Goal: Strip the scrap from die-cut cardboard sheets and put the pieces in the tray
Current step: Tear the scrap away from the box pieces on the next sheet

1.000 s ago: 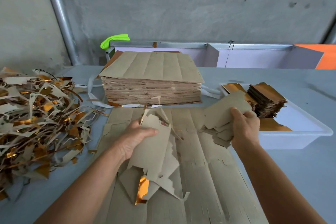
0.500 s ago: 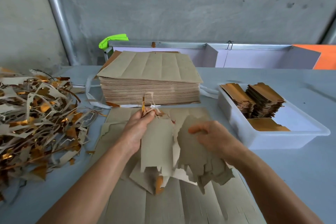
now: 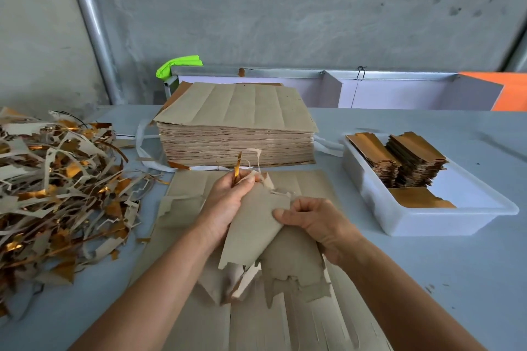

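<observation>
Head view: the left hand (image 3: 228, 202) has its fingers (image 3: 247, 180) clenched round the top of a bundle of die-cut pieces (image 3: 253, 225), pinching thin gold and white scrap strips (image 3: 242, 162) that stick up above the knuckles. The right hand (image 3: 313, 219) grips the bundle's other side, thumb on the brown face, fingers curled behind it. The bundle hangs over a flat die-cut sheet (image 3: 299, 188) on the bench (image 3: 427, 279).

The card looks light and thin, stiff enough to hold its shape but ready to tear along its ragged cut edges, so a hold on the broad plain face seems safer than on the tabs. The strips look flimsy and should pull off with a pinch near their roots.

Behind stands the stack of uncut sheets (image 3: 236, 134); the scrap heap (image 3: 57, 188) lies left; the tray (image 3: 462, 222), right, holds finished pieces (image 3: 410, 159).
</observation>
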The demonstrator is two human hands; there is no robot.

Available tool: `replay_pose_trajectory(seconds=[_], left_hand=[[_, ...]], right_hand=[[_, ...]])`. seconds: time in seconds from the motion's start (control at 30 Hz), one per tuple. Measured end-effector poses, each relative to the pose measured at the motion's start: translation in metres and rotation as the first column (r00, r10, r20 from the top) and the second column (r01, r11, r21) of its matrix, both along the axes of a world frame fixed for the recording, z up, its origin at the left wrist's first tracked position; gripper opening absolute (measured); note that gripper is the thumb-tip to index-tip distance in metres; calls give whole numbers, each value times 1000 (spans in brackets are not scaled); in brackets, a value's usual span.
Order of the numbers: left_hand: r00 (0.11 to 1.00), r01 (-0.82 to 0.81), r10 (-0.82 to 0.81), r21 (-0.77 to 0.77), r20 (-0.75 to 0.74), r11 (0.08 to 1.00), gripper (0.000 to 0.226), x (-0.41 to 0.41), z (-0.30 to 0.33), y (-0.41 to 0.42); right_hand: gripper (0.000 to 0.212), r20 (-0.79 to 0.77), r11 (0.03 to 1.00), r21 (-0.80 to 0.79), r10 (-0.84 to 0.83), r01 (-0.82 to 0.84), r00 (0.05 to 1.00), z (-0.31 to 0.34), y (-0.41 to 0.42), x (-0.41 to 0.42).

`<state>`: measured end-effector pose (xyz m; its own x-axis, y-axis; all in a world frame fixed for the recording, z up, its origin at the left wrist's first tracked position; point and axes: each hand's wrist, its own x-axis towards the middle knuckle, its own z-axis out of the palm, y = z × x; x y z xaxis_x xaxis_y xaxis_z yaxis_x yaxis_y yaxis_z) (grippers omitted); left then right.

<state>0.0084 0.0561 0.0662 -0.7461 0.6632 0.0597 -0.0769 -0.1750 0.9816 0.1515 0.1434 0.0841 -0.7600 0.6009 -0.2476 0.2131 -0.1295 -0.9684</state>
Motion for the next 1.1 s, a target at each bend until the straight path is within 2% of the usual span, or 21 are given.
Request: replay_pose_trajectory(seconds=[0.07,0.1,0.2,0.4,0.5,0.57,0.6,0.63,0.67,0.7,0.73,0.77,0.8,0.83,0.87,0.9,0.93,0.97,1.0,1.07,1.1], left_hand=[[985,-171,168,-91,-42,981,12,-9,-7,-3],[964,-263,253,-145,-82,954,14,-16,-10,-6],[903,-424,398,-200,-159,883,17,-39,-19,-15],[835,-533,447,-273,-320,801,13,-62,-32,-29],[795,-587,466,-294,-389,755,16,-65,-37,-36],[805,-560,375,-380,-460,736,8,-67,-39,-41],[820,-521,256,-483,-511,704,14,-67,-38,-43],[820,-487,83,-616,-566,619,28,-65,-36,-44],[794,-486,-113,-735,-597,473,45,-61,-32,-44],[743,-531,-268,-784,-614,322,59,-56,-27,-43],[685,-592,-362,-773,-632,229,69,-49,-20,-41],[618,-652,-401,-726,-676,220,78,-42,-15,-37],[543,-684,-395,-663,-742,304,84,-36,-11,-32],[480,-666,-362,-600,-799,442,91,-30,-8,-25],[459,-582,-319,-551,-829,597,97,-22,-5,-18],[478,-461,-308,-534,-822,708,101,-14,-2,-10],[501,-347,-335,-539,-798,768,100,-4,2,-3],[543,-249,-368,-563,-755,788,93,3,1,3],[598,-152,-391,-578,-700,802,78,7,-1,9],[736,-44,-335,-536,-588,843,25,11,-5,12],[797,-31,-278,-496,-536,868,18,9,-7,12]], right_hand=[[30,8,999,-27,-21,22,1000,0,4,6],[21,11,998,-29,-48,48,999,1,8,10],[10,22,979,-52,-196,197,980,3,26,24],[2,-30,933,-136,-339,332,940,-5,50,41],[9,-86,901,-113,-429,419,899,-9,59,49],[17,-107,896,-15,-442,443,891,-12,63,55],[22,-113,906,52,-412,420,904,-13,63,58],[25,-121,920,103,-365,378,923,-14,62,59],[27,-131,937,129,-309,325,942,-16,61,59],[27,-145,954,135,-248,268,958,-17,59,59],[27,-155,968,135,-190,211,969,-17,58,59],[28,-161,978,136,-137,160,977,-17,58,58],[28,-163,983,141,-90,114,983,-17,57,58],[29,-166,987,147,-45,70,985,-17,56,57],[28,-178,988,152,3,24,984,-16,55,55],[26,-194,988,155,52,-22,980,-16,52,54],[26,-209,985,157,101,-68,973,-15,49,52],[26,-215,981,161,140,-107,967,-14,47,51],[28,-206,977,167,168,-134,964,-12,44,50],[27,-157,975,180,158,-129,975,-9,41,49],[25,-122,976,197,120,-94,985,-8,42,49]])
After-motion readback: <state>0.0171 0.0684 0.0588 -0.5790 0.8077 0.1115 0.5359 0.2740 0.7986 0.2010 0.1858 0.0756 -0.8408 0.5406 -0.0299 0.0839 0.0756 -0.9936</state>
